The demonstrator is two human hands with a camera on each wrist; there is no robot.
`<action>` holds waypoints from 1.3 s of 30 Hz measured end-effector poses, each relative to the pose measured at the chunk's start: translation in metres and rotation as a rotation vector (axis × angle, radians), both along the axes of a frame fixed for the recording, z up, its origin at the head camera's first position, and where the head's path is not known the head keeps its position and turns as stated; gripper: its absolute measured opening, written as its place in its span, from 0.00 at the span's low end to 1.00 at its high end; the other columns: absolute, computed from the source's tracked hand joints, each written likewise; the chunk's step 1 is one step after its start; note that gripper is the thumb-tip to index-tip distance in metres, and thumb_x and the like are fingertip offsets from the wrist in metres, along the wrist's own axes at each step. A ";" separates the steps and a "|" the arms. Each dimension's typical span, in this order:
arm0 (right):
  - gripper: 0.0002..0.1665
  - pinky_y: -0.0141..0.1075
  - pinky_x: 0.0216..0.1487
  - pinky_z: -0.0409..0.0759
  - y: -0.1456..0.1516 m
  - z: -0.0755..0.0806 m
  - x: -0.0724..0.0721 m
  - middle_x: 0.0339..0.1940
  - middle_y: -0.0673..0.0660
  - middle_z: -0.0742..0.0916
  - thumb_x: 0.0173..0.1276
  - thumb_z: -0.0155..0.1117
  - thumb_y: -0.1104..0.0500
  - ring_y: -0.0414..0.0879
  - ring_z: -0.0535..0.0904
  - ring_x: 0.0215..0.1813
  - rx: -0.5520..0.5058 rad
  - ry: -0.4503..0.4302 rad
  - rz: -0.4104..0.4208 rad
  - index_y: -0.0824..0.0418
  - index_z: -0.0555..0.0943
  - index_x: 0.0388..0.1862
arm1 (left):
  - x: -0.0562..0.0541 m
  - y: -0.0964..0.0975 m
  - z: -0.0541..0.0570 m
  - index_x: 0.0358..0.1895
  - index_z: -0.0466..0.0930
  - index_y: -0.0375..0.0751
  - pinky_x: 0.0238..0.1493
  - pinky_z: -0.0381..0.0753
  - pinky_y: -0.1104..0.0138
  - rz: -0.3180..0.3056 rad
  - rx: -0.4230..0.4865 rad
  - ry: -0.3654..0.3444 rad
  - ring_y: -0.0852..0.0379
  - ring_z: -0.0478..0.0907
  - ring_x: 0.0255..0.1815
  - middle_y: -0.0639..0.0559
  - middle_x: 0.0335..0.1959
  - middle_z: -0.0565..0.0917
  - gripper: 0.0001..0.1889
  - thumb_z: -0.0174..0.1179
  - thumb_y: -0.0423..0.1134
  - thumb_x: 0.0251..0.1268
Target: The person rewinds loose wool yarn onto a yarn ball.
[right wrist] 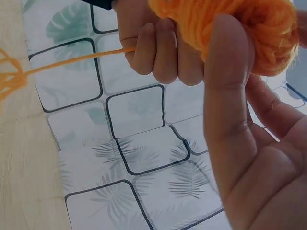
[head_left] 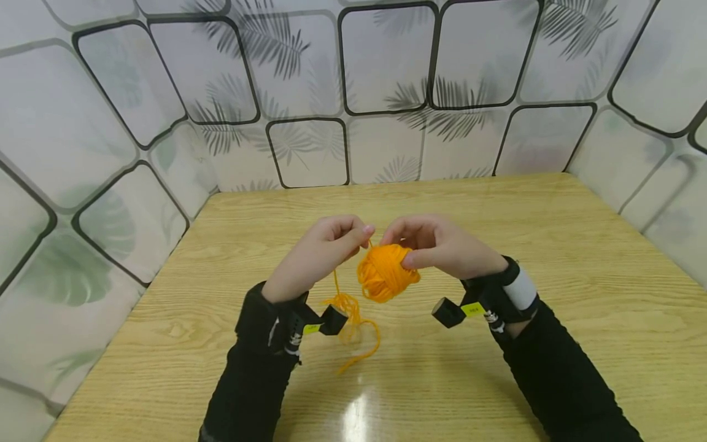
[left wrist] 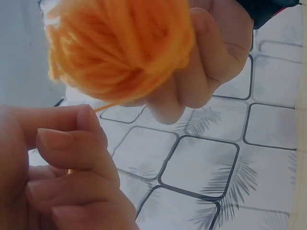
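An orange ball of yarn [head_left: 388, 273] is held up over the table by my right hand [head_left: 450, 248], its thumb on the near side and its fingers behind. My left hand [head_left: 326, 248] pinches the strand between thumb and forefinger, just left of the ball. In the left wrist view a short taut stretch of strand [left wrist: 106, 106] runs from those fingertips to the ball [left wrist: 120, 48]. The strand [right wrist: 79, 60] leaves the left hand's curled fingers and drops to a loose tangle of yarn [head_left: 348, 304] on the table, partly covered by the left wrist camera.
The wooden table [head_left: 552, 258] has a light grain and a bright reflection near its front. A patterned covering [head_left: 386, 147] with leaves and dark-outlined squares rises behind it and on both sides. Each wrist wears a black band with a small camera [head_left: 448, 313].
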State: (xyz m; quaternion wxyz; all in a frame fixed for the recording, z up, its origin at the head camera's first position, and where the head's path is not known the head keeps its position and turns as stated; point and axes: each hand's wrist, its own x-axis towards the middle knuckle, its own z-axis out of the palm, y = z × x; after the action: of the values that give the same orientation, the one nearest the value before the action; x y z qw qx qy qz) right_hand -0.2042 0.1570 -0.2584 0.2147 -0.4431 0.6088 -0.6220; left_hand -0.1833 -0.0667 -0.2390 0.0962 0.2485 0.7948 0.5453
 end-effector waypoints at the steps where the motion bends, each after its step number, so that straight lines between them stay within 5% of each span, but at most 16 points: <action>1: 0.11 0.35 0.39 0.80 0.000 0.000 0.000 0.41 0.55 0.81 0.65 0.61 0.60 0.44 0.78 0.38 0.021 0.004 -0.007 0.59 0.76 0.46 | 0.000 0.000 -0.001 0.32 0.75 0.38 0.29 0.58 0.66 -0.001 0.002 0.001 0.55 0.57 0.23 0.51 0.20 0.60 0.15 0.47 0.46 0.71; 9: 0.17 0.38 0.39 0.80 -0.005 0.002 0.003 0.42 0.61 0.80 0.64 0.61 0.62 0.48 0.79 0.38 0.198 0.015 -0.136 0.72 0.72 0.48 | 0.000 -0.001 -0.001 0.34 0.75 0.38 0.26 0.57 0.67 -0.004 0.012 0.053 0.55 0.56 0.20 0.50 0.18 0.61 0.14 0.46 0.44 0.72; 22: 0.15 0.44 0.38 0.79 -0.006 -0.005 -0.007 0.44 0.61 0.80 0.66 0.56 0.61 0.53 0.77 0.38 0.300 0.027 -0.414 0.66 0.73 0.50 | 0.008 0.000 0.004 0.39 0.77 0.40 0.21 0.57 0.68 0.020 0.001 0.125 0.54 0.55 0.16 0.48 0.21 0.65 0.12 0.47 0.42 0.72; 28: 0.16 0.40 0.39 0.79 -0.006 -0.007 -0.011 0.43 0.61 0.78 0.68 0.55 0.61 0.50 0.78 0.39 0.215 -0.013 -0.547 0.68 0.72 0.51 | 0.009 0.002 0.004 0.38 0.78 0.40 0.21 0.59 0.68 0.022 -0.015 0.156 0.54 0.57 0.17 0.48 0.21 0.68 0.12 0.47 0.42 0.71; 39: 0.15 0.32 0.43 0.78 -0.006 -0.003 -0.009 0.47 0.56 0.77 0.70 0.50 0.63 0.45 0.77 0.43 -0.129 -0.154 -0.710 0.67 0.69 0.53 | 0.012 0.005 0.004 0.39 0.78 0.40 0.21 0.59 0.68 -0.043 -0.044 0.169 0.54 0.57 0.15 0.49 0.19 0.67 0.11 0.47 0.40 0.72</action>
State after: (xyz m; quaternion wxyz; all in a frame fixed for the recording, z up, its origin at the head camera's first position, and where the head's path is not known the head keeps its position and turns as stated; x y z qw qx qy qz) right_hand -0.2131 0.1507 -0.2610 0.0021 -0.1689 0.6663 -0.7263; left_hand -0.1716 -0.0622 -0.2354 0.0459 0.3085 0.8063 0.5026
